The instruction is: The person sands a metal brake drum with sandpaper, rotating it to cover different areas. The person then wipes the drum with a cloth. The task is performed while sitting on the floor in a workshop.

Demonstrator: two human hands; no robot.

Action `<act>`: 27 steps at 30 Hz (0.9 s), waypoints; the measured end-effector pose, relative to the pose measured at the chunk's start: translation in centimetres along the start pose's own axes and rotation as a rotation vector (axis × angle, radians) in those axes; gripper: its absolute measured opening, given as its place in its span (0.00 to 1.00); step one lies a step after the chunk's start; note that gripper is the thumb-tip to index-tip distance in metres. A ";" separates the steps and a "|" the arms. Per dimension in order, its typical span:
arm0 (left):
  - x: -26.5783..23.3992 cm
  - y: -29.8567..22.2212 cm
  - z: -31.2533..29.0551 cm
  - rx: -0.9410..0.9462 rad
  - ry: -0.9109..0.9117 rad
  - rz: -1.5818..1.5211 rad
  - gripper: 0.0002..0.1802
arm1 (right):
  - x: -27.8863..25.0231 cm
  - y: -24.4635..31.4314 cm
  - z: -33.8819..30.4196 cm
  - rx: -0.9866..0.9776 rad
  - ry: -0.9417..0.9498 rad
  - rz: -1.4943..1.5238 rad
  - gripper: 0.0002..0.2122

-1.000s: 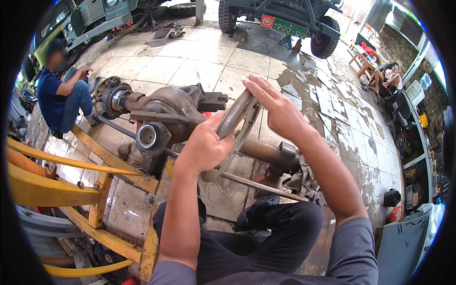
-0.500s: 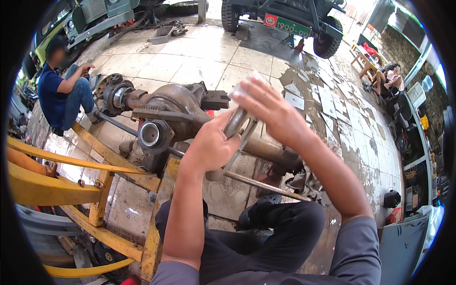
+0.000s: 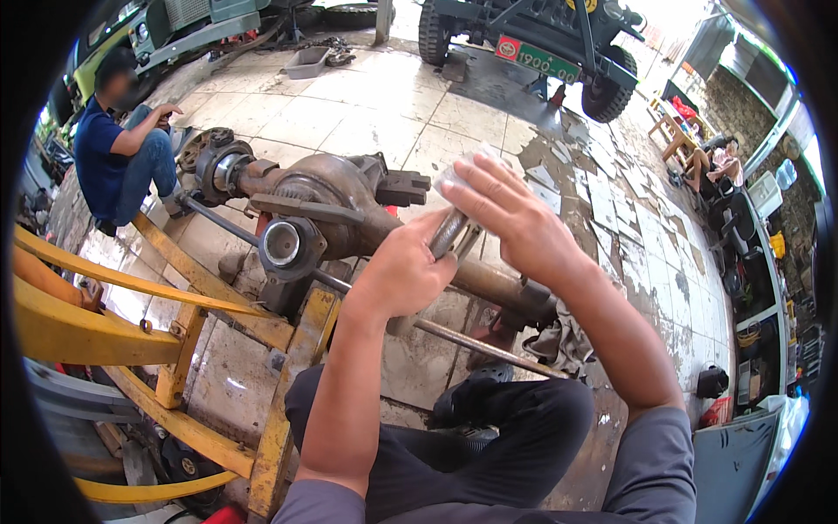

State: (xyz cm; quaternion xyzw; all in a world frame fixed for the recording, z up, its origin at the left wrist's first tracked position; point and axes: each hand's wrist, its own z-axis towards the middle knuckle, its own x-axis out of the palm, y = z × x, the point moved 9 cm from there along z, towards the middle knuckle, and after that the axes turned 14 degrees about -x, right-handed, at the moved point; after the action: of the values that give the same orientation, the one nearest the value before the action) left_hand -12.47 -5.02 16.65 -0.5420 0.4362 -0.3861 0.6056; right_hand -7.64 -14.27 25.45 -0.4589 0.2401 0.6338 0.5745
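Observation:
My left hand (image 3: 397,272) is closed around a grey metal part (image 3: 449,234), which looks like a thick bar with a slot along its side. Over its upper end lies my right hand (image 3: 528,227), fingers long and pressed together on a crumpled whitish sheet (image 3: 478,155); whether that is cloth or paper I cannot tell. Beyond both hands stretches a rusty axle housing (image 3: 327,179) with a bulging middle. A round flanged hub end (image 3: 281,244) faces me on the left. Below my hands runs a long thin metal rod (image 3: 489,349).
Yellow steel frames (image 3: 96,332) fill the left side. A seated person (image 3: 122,157) in a blue shirt is beside the axle's far end. A grey rag (image 3: 563,339) hangs near its right end. Broken tiles (image 3: 611,188) cover the floor at right; a vehicle (image 3: 541,44) stands behind.
The view has shifted slightly, so the scene sits a little lower and to the right. My hands keep the same hold, and the right one stays over the top of the metal part.

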 end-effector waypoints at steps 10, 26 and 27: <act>0.1 0.2 -0.1 0.006 0.017 -0.029 0.30 | 1.4 -4.5 -2.4 0.312 -0.078 0.179 0.37; -1.0 0.5 -0.3 -0.234 -0.004 -0.090 0.27 | 3.5 -6.4 -3.3 0.441 -0.431 0.146 0.36; -0.9 0.5 -0.4 -0.250 -0.011 -0.094 0.27 | 4.8 -8.1 -5.1 0.619 -0.417 0.270 0.36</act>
State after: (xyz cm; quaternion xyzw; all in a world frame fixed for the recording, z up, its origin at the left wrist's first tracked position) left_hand -13.11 -4.28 16.28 -0.6352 0.4516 -0.3539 0.5170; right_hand 2.00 -14.22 20.75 -0.0900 0.3561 0.6809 0.6336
